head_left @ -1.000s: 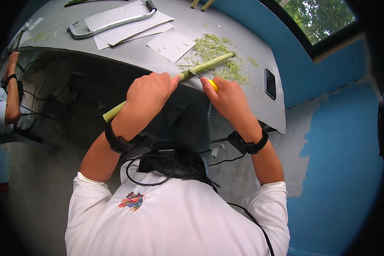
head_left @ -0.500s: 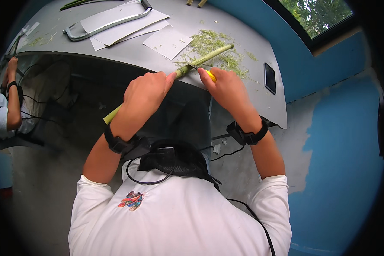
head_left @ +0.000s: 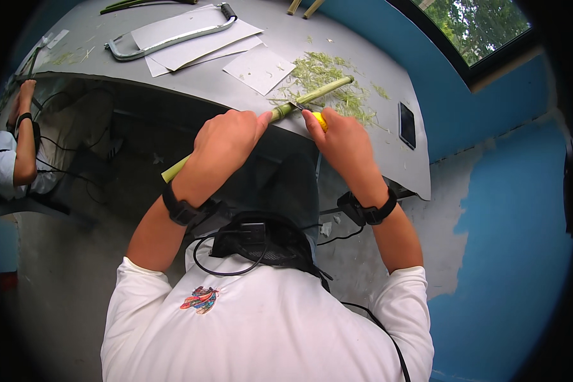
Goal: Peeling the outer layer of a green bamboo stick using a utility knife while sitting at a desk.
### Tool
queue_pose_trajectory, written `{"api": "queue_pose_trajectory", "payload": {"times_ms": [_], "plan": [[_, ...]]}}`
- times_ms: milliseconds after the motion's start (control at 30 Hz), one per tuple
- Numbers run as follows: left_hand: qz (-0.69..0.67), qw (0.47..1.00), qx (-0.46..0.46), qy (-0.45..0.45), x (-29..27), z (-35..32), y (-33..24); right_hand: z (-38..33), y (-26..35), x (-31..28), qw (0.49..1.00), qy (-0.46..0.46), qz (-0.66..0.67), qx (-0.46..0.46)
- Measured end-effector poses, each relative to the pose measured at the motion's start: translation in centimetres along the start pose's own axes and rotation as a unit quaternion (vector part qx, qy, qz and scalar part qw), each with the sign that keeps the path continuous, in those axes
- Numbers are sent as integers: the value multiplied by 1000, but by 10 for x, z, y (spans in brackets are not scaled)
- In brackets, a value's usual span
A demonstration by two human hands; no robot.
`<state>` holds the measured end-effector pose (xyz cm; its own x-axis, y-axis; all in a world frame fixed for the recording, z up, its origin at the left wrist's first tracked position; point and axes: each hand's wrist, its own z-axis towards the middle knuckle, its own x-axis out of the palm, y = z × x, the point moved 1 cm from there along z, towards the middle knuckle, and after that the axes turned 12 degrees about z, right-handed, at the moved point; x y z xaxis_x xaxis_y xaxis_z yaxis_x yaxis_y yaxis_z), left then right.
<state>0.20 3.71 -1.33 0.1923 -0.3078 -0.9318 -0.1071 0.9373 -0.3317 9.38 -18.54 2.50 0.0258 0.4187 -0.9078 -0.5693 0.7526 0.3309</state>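
Note:
My left hand (head_left: pixel 230 135) is wrapped round a green bamboo stalk (head_left: pixel 325 90), which slants from below my left forearm up over the table's edge. In my right hand (head_left: pixel 342 132) is a utility knife with a yellow handle (head_left: pixel 321 121). Its dark blade lies against the stalk beside the node, just beyond my left thumb. The far part of the stalk looks paler than the stretch by the node. Under its far end, thin green shavings (head_left: pixel 328 70) are strewn on the grey table (head_left: pixel 363 48).
A hacksaw (head_left: pixel 172 43) rests on white sheets (head_left: pixel 200 51) at the far left, with a smaller sheet (head_left: pixel 259 67) nearer. A phone (head_left: pixel 407 125) lies by the table's right edge. Green stalks lie at the back. Another person (head_left: pixel 24 149) sits at the left.
The knife blade has moved slightly back along the stalk to the node. The whole view has shifted a little, so the table and saw appear lower and more to the right.

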Motion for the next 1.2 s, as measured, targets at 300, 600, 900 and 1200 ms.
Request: {"api": "queue_pose_trajectory", "payload": {"times_ms": [300,600,900,1200], "plan": [[43,999,20,-18,-9,-1,-9,19,-38,-16,997,-28,-44,59],[52,998,13,16,-16,3,-14,20,-50,-16,998,-40,-27,50],[66,998,14,17,-12,5,-16,14,-47,-11,1000,-14,16,17],[56,998,4,16,-10,4,-21,4,-37,-7,997,19,80,15]]}}
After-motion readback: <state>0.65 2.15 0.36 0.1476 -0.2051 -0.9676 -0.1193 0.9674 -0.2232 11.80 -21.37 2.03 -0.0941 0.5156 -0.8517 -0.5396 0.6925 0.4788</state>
